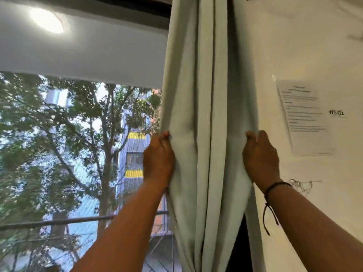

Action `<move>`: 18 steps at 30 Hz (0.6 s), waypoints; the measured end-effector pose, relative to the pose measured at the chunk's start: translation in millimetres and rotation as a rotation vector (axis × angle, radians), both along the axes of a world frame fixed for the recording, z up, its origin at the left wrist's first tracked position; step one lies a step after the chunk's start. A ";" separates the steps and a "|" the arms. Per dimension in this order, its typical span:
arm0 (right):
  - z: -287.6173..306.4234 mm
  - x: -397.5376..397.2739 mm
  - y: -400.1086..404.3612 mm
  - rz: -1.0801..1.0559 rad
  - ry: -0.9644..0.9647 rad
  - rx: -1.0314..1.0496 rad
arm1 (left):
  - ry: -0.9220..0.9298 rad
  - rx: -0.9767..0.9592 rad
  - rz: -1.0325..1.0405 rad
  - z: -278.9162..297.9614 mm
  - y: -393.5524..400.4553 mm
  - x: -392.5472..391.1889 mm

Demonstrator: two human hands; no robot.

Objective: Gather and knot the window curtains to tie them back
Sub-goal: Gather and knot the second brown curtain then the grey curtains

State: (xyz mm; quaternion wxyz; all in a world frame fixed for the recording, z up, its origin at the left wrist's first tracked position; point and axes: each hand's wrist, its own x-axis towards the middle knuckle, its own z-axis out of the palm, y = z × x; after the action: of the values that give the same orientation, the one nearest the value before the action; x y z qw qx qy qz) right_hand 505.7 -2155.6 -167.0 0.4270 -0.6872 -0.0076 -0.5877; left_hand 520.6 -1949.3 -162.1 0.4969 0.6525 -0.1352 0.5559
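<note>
A pale grey-green curtain point(198, 107) is seen bunched into long vertical folds at the right edge of a window point(78, 144), where it hangs between the glass and a white wall point(306, 46). Its left edge is gripped by the left hand point(158, 158), whose fingers are curled round the fabric with the fingertips pinched into a fold at the top of the grasp. Its right edge is held in the same manner by the right hand point(260, 154), the fingers being wrapped round the cloth just beside the wall. Both arms are raised from the lower part of the frame, and the gathered folds are held taut between the two hands. A dark cord bracelet point(275, 188) is worn on the right wrist, with a loose end left dangling below it.

A printed sheet of paper point(305, 116) is fixed to the wall to the right of the curtain, its text too blurred to be read, and a small dark label point(336, 112) is seen just beside it. Trees point(59, 124) and a grey building with yellow panels point(135, 154) are visible through the window, and a horizontal rail point(59, 220) is seen crossing its lower part. A round ceiling light point(47, 20) is lit at the upper left.
</note>
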 end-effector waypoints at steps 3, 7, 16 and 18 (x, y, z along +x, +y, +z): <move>-26.6 -1.8 26.6 0.092 -0.019 -0.070 | 0.089 0.110 -0.205 -31.2 -18.1 8.6; -97.5 -4.4 57.5 0.145 -0.002 -0.069 | 0.286 0.223 -0.552 -87.0 -20.8 9.7; -321.7 -48.1 90.5 -0.163 0.247 -0.682 | 0.809 -0.025 -0.865 -232.9 2.0 3.2; -358.3 -63.7 90.5 -0.177 0.342 -0.960 | 0.853 0.018 -0.873 -242.5 1.0 -6.8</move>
State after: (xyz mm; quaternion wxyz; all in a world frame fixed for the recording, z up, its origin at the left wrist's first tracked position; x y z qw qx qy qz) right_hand 442.0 -2065.1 -525.3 0.0073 -0.8900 -0.1481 -0.4312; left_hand 513.8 -1948.4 -404.5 0.6837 0.7061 -0.1838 -0.0107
